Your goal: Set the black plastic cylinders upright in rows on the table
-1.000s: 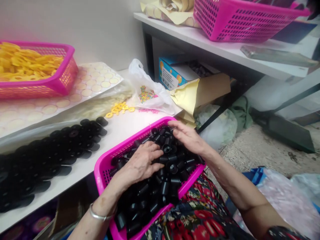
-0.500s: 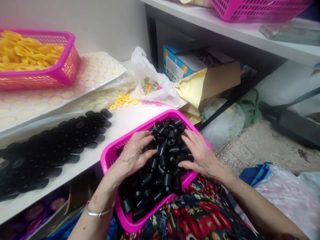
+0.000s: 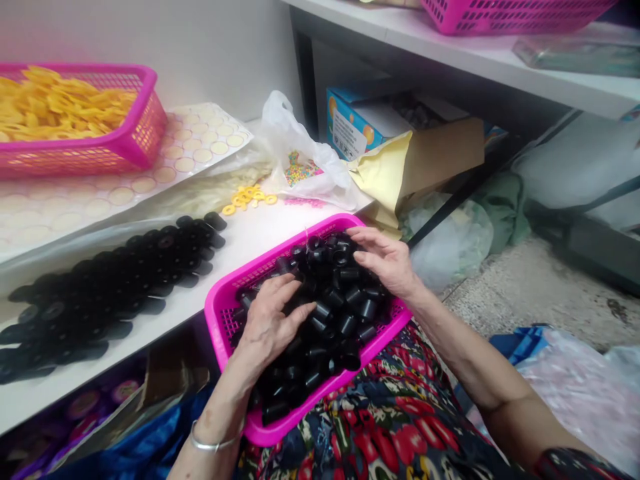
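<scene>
A pink plastic basket [image 3: 273,435] rests on my lap, filled with short black plastic cylinders [image 3: 320,350] that look like hollow caps. My left hand [image 3: 273,313] lies over the left side of the heap, fingers apart and touching the pieces. At the far right end of the basket, my right hand [image 3: 384,259] reaches over the pile with its fingers spread. Neither hand shows a piece gripped in it. On the white table to the left, more black pieces [image 3: 120,287] stand packed in rows.
Behind stand a pink basket of yellow pieces [image 3: 65,107], loose yellow rings [image 3: 247,198] and a white plastic bag [image 3: 305,160] with small coloured beads. An open cardboard box [image 3: 350,127] sits under the shelf [image 3: 450,60]. Plastic bags [image 3: 580,387] lie at the right.
My right hand has moved up and left toward the basket's far end. My left hand stays over the left side. The black cylinders have shifted, and the view has moved slightly.
</scene>
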`<state>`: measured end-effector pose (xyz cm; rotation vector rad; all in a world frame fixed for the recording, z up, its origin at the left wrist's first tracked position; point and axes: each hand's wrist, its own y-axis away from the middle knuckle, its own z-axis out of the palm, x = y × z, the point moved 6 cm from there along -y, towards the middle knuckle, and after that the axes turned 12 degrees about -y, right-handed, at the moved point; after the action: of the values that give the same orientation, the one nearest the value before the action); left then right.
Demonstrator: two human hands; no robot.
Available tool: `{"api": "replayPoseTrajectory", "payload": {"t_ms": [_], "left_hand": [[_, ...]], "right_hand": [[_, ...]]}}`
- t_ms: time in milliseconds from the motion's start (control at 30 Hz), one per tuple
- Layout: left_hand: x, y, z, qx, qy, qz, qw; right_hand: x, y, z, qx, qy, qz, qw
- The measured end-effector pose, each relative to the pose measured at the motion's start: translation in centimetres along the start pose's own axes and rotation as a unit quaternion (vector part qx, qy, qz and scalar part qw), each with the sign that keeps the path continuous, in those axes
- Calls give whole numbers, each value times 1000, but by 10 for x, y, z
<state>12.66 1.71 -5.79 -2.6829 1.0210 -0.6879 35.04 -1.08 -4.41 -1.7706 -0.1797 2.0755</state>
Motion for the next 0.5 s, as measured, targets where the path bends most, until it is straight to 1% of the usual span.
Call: {"api": "replayPoseTrajectory", "payload": {"t_ms": [33, 100, 167, 200, 233, 267, 333, 400, 433, 500], "left_hand": [[-4, 0, -1, 6, 10, -21, 1000], [-9, 1, -5, 10, 21, -51, 998], [-11, 2, -11, 9, 27, -74, 997], [-12, 3, -15, 8, 31, -85, 996], [-14, 5, -19, 8, 34, -95, 995], [-16, 6, -22, 8, 36, -107, 994], [-25, 10, -28, 20, 35, -135, 990], [-34, 15, -34, 45, 27, -160, 986], [-39, 17, -35, 57, 20, -166, 984], [-47, 21, -37, 79, -4, -169, 982]], "right_hand": [[-3, 4, -7, 23, 1, -6, 1000], [-11, 16, -19, 49, 46, -21, 997], [-20, 34, -28, 59, 122, -34, 990], [-25, 43, -30, 54, 162, -41, 984], [-30, 53, -31, 38, 201, -49, 978], [-33, 62, -29, 8, 234, -55, 971], [-36, 77, -18, -87, 293, -58, 950], [-33, 88, -6, -182, 354, -46, 916], [-30, 91, -1, -214, 386, -36, 897], [-25, 92, 5, -246, 441, -6, 863]]}}
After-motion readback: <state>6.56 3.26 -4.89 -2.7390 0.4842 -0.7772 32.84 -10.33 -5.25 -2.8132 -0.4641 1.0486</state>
